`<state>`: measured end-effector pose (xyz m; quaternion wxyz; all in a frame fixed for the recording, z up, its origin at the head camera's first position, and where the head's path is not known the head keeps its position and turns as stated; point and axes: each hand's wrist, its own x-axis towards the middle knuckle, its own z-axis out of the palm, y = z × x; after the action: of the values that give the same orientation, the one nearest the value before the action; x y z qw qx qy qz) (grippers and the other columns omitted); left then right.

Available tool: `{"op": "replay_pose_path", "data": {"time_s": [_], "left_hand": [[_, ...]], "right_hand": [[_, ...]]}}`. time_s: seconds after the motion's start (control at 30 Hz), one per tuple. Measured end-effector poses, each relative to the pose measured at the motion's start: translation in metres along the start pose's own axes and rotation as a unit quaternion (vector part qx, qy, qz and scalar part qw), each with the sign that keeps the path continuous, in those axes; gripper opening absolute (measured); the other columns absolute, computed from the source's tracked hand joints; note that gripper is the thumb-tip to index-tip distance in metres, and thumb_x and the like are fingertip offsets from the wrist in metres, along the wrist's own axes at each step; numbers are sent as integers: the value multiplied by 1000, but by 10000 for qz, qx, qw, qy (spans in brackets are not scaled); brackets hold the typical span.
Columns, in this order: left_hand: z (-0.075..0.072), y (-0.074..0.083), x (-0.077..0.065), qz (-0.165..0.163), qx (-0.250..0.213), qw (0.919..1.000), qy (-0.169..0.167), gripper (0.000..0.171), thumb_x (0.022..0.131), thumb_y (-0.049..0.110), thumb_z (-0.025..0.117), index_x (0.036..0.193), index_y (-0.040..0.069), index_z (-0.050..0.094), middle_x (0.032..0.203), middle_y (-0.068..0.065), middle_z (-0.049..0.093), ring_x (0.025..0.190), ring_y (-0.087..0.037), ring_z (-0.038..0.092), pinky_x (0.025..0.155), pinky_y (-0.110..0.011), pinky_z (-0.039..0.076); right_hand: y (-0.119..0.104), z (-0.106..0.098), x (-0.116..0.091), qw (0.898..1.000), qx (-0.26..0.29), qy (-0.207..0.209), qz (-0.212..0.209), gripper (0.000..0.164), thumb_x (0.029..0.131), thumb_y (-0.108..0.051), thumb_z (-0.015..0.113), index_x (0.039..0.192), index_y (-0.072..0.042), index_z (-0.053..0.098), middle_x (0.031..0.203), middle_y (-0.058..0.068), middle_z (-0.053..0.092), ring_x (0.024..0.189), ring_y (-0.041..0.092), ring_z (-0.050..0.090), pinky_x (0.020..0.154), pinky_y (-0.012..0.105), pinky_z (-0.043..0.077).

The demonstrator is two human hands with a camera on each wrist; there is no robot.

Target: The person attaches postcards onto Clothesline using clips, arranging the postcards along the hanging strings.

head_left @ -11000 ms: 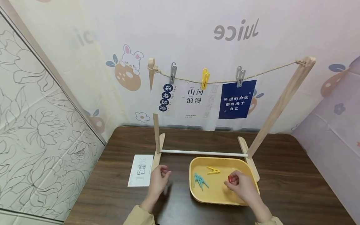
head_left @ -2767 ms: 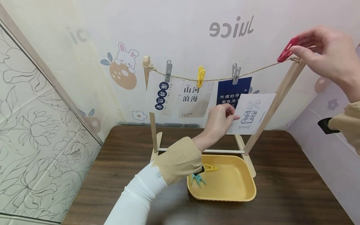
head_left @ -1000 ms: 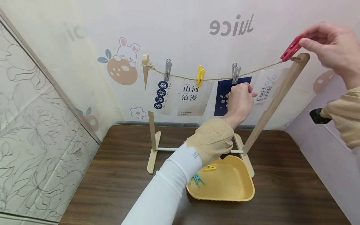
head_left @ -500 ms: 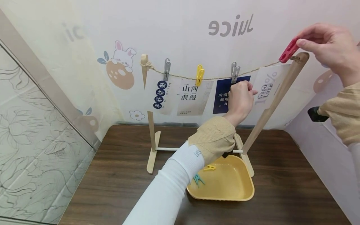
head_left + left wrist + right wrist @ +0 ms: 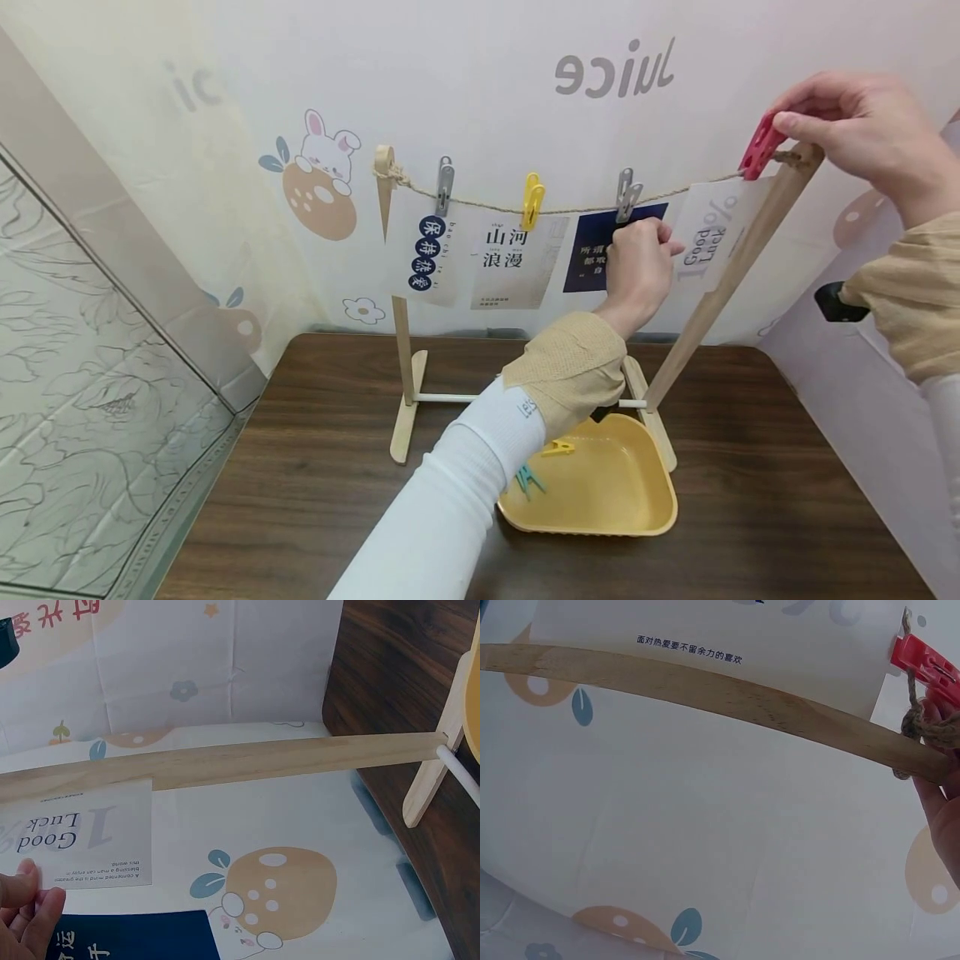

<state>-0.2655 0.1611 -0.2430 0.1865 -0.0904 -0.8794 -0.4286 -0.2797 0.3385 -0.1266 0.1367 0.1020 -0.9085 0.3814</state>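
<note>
My left hand (image 5: pixel 641 267) pinches the left edge of a white "Good Luck" card (image 5: pixel 701 237), close in front of the right post. In the left wrist view the card (image 5: pixel 112 840) shows thumb and fingertips at its edge. My right hand (image 5: pixel 873 142) pinches a red clothespin (image 5: pixel 760 148) whose jaws reach down to the twine (image 5: pixel 720 180) and the card's top corner. The right wrist view has the red clothespin (image 5: pixel 922 664) beside the knotted twine. Left of my left hand, a dark blue card (image 5: pixel 588 250) hangs from a grey clothespin (image 5: pixel 627 198), partly covered by that hand.
Two pale cards hang further left, under a grey clothespin (image 5: pixel 445 185) and a yellow clothespin (image 5: pixel 532 200). The wooden right post (image 5: pixel 723 292) stands behind the card. On the table, a yellow basket (image 5: pixel 637 525) holds teal clothespins (image 5: pixel 528 479) and a yellow clothespin (image 5: pixel 558 448).
The card has gone from the table up to the twine, and the red clothespin from the basket. Over the last half second the right hand has lowered and tipped the clothespin more upright.
</note>
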Motion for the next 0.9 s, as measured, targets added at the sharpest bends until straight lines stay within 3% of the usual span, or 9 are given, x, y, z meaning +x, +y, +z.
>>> {"op": "replay_pose_path", "data": {"time_s": [0.27,0.9], "left_hand": [[1,0,0,-113,-31,9999,-8,11,78,21,67,71,19,60,73,16,63,60,2,52,47,-15,36],[4,-2,1,-64,-30,10000,-31,10,76,24,69,71,20,61,70,13,61,59,1,51,48,-14,36]], "right_hand": [[-3,4,1,9988,-460,-165,12,15,90,-16,50,89,-28,59,73,-19,52,64,3,43,52,8,36],[4,5,2,9970,-610,-463,97,9,89,-22,53,93,-28,58,76,-20,53,68,4,43,56,11,34]]}}
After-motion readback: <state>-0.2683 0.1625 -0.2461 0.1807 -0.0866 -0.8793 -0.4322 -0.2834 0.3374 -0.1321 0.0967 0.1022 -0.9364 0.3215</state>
